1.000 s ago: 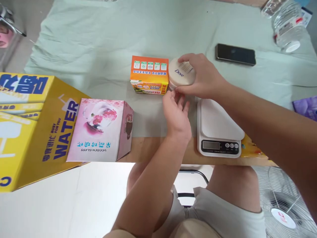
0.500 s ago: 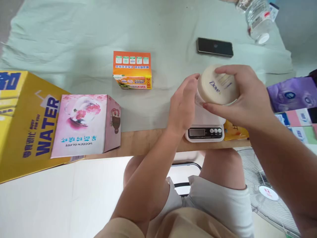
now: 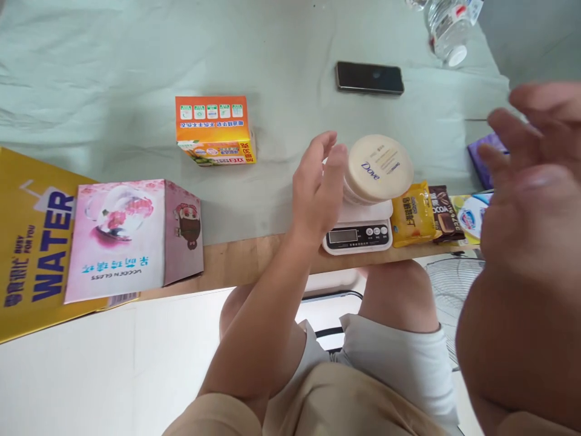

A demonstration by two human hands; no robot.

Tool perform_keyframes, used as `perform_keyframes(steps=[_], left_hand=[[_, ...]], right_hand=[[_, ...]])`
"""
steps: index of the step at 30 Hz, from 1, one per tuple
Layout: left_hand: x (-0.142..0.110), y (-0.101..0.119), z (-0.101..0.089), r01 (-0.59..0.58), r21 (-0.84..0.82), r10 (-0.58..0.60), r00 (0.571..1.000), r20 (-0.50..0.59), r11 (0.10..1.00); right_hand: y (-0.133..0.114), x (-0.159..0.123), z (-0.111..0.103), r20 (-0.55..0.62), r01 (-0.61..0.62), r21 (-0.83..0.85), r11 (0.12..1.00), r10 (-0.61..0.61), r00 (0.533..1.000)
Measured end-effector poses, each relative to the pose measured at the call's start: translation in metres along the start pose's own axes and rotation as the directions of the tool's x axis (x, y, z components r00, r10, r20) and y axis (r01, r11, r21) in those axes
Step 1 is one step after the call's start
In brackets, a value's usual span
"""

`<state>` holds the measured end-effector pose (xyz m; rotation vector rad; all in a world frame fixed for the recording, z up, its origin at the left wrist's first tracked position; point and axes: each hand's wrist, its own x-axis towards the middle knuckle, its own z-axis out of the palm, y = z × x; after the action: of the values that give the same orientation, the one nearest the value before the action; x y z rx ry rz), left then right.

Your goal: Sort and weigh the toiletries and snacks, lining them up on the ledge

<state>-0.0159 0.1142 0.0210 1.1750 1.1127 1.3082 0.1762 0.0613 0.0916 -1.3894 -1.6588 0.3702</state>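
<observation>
Dove jar (image 3: 380,166): on the platform of the white scale (image 3: 358,243), lid uppermost; the brand reads clearly in dark blue, the finer print beside it too small to read.
Scale display: dark; digits cannot be made out; three round buttons beside it, the characters under them illegible; the jar and left hand cover much of the platform.
Left hand (image 3: 318,188): just beside the jar's left side, fingers loosely curved; whether they touch or press it, I cannot tell.
Right hand (image 3: 535,151): raised at the right edge, blurred and partly cut off; fingers apart, well away from the jar.
Orange box (image 3: 213,130): on the desk (image 3: 254,254), left of the hands; rows of Chinese characters, "30" on its yellow side.
Pink box (image 3: 120,242): glass-cup picture, Chinese title and what seems "WOODEN GLASS", both upside down.
Yellow box (image 3: 36,242): "WATER" and "BUSY FOR YOU" in blue, running up its side; cut off at left, partly behind the pink box.
Snack packets: a yellow packet (image 3: 413,218) right of the scale, its characters small; next, a brown packet (image 3: 443,215) showing "COA", the rest of the word hidden.
Purple pack (image 3: 485,154): mostly hidden by the right hand.
Phone (image 3: 370,77): beyond the jar, screen dark.
Clear bottle (image 3: 450,33): lying at upper right; its label cannot be read.
</observation>
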Motion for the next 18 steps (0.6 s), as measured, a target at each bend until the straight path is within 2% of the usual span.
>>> perform_keyframes(steps=[2, 3, 5, 7, 11, 16, 18], left_hand=[[0.002, 0.001, -0.002, -0.009, -0.023, 0.009, 1.0, 0.008, 1.0], [0.002, 0.001, -0.003, -0.009, -0.027, 0.009, 1.0, 0.012, 1.0], [0.002, 0.003, -0.003, -0.008, -0.019, 0.008, 1.0, 0.021, 1.0], [0.001, 0.004, -0.003, -0.016, -0.008, 0.016, 1.0, 0.024, 1.0], [0.001, 0.001, -0.003, -0.049, -0.017, 0.05, 0.998, 0.03, 0.999], [0.001, -0.004, 0.0, -0.084, -0.022, 0.086, 0.992, 0.094, 0.996], [0.001, -0.005, 0.002, -0.122, 0.032, 0.117, 0.984, 0.137, 0.992]], right_hand=[[0.002, -0.015, 0.0, -0.148, -0.054, 0.157, 0.986, 0.078, 0.986], [0.005, -0.023, 0.002, -0.17, -0.09, 0.205, 0.975, 0.126, 0.977], [0.013, -0.034, 0.006, -0.166, -0.162, 0.228, 0.96, 0.202, 0.965], [0.02, -0.04, 0.008, -0.139, -0.193, 0.21, 0.959, 0.224, 0.965], [0.021, -0.038, 0.005, -0.108, -0.182, 0.186, 0.965, 0.205, 0.973], [0.014, -0.033, 0.008, -0.097, -0.161, 0.196, 0.967, 0.183, 0.978], [0.014, -0.032, 0.014, -0.094, -0.183, 0.22, 0.958, 0.207, 0.974]])
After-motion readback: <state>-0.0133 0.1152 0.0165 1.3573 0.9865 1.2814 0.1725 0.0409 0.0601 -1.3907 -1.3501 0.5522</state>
